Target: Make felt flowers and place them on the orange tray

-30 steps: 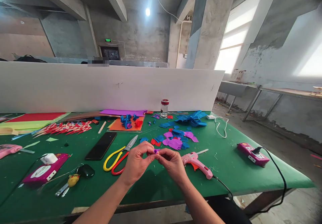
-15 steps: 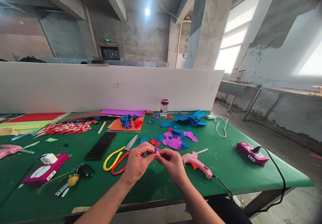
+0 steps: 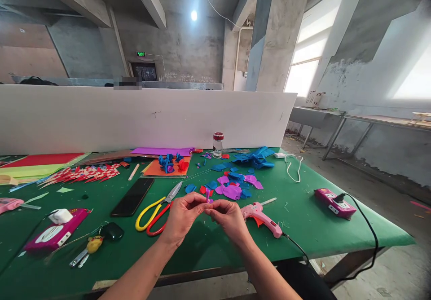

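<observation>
A small purple paper piece (image 3: 208,195) is pinched between my left hand (image 3: 186,214) and my right hand (image 3: 227,217), whose fingertips meet around it. Its upper part sticks up; the lower part is hidden by my fingers. Just right of my right hand lies a pink glue gun (image 3: 264,219). Scissors (image 3: 173,193) with one yellow and one red handle rest left of my left hand. Beyond my hands are scattered purple petals (image 3: 232,192) and blue paper pieces (image 3: 190,188). Blue and purple paper flowers (image 3: 166,163) sit on an orange sheet (image 3: 155,168).
A black phone (image 3: 133,196) and keys (image 3: 94,244) lie to the left, near a magenta power strip (image 3: 57,232). Another power strip (image 3: 335,204) is at the right. A glass jar (image 3: 217,145) stands before the white board (image 3: 148,120). Crumpled blue paper (image 3: 257,157) lies behind.
The purple piece between my fingertips now shows a taller, upright part. My hands remain together, and the whole view has shifted slightly.
</observation>
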Demonstrator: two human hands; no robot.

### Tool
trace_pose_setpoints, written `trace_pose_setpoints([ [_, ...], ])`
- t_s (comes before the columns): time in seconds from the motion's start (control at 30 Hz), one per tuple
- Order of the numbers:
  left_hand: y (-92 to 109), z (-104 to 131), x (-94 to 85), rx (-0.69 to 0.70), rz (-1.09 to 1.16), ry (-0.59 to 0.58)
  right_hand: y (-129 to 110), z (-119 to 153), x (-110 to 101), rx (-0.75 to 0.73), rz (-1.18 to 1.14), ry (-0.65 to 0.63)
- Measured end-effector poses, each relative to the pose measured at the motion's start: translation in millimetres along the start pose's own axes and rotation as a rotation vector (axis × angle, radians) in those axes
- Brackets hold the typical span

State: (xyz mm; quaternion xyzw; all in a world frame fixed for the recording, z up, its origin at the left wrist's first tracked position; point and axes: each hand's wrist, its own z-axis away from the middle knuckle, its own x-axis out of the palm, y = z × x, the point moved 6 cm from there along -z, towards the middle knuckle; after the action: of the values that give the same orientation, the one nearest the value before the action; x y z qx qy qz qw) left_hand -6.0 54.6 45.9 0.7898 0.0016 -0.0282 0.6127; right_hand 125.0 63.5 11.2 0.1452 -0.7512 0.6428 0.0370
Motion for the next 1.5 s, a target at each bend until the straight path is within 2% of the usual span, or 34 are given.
trace_pose_setpoints([
  [0.23,1.2,2.1,2.2,0.013,-0.025,0.015,9.3,0.1,0.7,0.007,0.015,-0.012],
  [0.37,-4.2,1.9,-1.6,-0.023,0.037,0.06,1.4,1.1,-1.8,-0.017,0.085,-0.034],
  [0.43,-5.6,0.6,-6.0,-0.045,0.082,0.083,-11.6,1.1,-13.2,-0.051,0.133,-0.01],
  [0.63,1.8,-4.9,-22.1,-0.097,0.245,0.132,-50.7,-6.7,-78.4,-0.148,0.233,0.201],
  [0.7,3.4,-6.8,-26.0,-0.112,0.274,0.152,-52.8,-15.9,-87.1,-0.149,0.35,0.177],
  [0.77,1.7,-9.2,-28.0,-0.13,0.28,0.152,-49.5,-29.7,-81.7,-0.148,0.579,0.072],
  [0.87,-5.0,-12.9,-29.8,-0.143,0.246,0.135,-33.9,-55.4,-57.5,-0.132,1.063,-0.154],
  [0.97,-11.4,-14.9,-31.3,-0.144,0.2,0.114,-14.0,-81.8,-36.1,-0.075,1.189,-0.271],
  [1.1,-13.6,-13.5,-29.9,-0.146,0.18,0.091,14.7,-105.6,-17.9,0.033,1.269,-0.338],
  [1.23,-12.1,-10.8,-25.8,-0.154,0.191,0.069,32.9,-112.3,-10.5,0.115,1.262,-0.4],
  [1.33,-10.8,-10.5,-25.8,-0.151,0.183,0.05,32.2,-112.1,-9.8,0.126,1.191,-0.451],
  [1.5,-9.4,-13.1,-33.5,-0.125,0.151,0.046,9.2,-100.7,-10.5,0.096,0.998,-0.487],
])
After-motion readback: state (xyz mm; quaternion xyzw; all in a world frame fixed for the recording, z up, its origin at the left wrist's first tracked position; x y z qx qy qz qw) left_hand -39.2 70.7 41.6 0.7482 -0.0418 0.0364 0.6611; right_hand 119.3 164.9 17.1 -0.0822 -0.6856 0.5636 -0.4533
